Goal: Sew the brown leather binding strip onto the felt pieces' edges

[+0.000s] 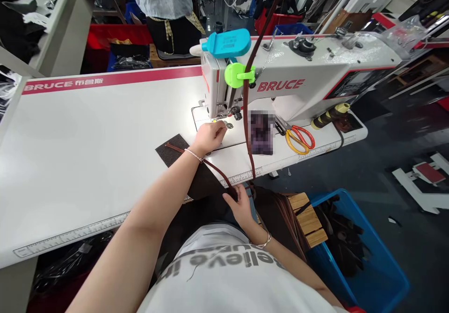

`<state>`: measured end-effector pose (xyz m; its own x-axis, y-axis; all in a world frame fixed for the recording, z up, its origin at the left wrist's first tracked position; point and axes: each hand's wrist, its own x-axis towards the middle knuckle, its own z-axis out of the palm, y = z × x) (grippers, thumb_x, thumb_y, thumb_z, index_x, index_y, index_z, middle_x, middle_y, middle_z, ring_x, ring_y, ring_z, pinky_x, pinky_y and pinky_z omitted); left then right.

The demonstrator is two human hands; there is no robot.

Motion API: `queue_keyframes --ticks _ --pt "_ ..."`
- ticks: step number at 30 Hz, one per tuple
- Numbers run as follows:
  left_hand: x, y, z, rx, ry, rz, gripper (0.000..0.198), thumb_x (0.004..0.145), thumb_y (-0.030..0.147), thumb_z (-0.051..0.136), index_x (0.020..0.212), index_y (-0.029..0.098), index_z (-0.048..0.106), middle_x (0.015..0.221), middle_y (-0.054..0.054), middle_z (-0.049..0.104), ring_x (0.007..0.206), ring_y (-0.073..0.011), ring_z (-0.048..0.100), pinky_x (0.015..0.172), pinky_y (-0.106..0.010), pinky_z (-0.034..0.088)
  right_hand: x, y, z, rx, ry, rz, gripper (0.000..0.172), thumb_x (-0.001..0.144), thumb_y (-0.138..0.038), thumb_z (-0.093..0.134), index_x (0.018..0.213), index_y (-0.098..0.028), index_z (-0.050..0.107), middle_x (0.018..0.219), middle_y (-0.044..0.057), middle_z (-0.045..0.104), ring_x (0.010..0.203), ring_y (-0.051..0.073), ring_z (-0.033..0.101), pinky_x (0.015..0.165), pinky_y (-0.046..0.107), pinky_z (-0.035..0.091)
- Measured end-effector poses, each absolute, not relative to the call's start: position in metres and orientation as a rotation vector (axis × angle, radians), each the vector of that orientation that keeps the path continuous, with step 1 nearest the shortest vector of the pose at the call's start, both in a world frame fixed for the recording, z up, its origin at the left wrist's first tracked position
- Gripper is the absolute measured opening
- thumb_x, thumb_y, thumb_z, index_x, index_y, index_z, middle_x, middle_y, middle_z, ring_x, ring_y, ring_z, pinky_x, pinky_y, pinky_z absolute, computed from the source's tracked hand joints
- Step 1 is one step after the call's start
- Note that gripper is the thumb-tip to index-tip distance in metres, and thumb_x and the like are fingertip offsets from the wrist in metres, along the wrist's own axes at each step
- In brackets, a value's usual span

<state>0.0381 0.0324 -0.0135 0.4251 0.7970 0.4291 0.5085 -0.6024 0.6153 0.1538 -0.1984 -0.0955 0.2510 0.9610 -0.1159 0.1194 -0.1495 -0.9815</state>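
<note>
My left hand (209, 137) reaches to the needle area of a white sewing machine (301, 76), fingers curled and pinched at the presser foot on something I cannot make out. A dark fabric piece (175, 150) lies under my wrist on the table. A thin brown strap (249, 116) hangs down from above, past the machine, and runs across the fabric. My right hand (242, 205) sits at the table's front edge, fingers closed on the strap's lower end near my lap.
Orange-handled scissors (299, 137) lie on the machine bed right of the needle. A blue bin (354, 252) of dark pieces and a wooden stool (308, 217) stand at the right. Another person (164, 4) stands behind the white table (80, 135).
</note>
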Motion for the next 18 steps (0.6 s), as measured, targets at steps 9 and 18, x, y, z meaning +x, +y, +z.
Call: queue_keyframes --ticks 9,18 --pt "0.034 0.028 0.002 2.348 1.227 0.773 0.024 0.089 0.028 0.04 0.071 0.02 0.054 0.065 -0.006 0.061 0.06 -0.0208 0.055 0.056 -0.03 0.033 0.129 -0.197 -0.062 -1.391 -1.697 1.469 0.028 0.096 -0.03 0.045 0.101 -0.015 0.068 0.096 0.007 0.072 0.09 0.017 0.066 0.082 0.026 0.05" --pt "0.017 0.014 0.037 2.358 1.278 0.542 0.025 0.09 0.028 0.039 0.075 0.019 0.058 0.068 -0.005 0.062 0.063 -0.0191 0.057 0.056 -0.029 0.035 0.084 -0.16 -0.047 -1.14 -2.878 1.471 0.032 0.093 -0.022 0.041 0.109 -0.011 0.066 0.109 0.016 0.07 0.09 0.023 0.068 0.072 0.029 0.05"
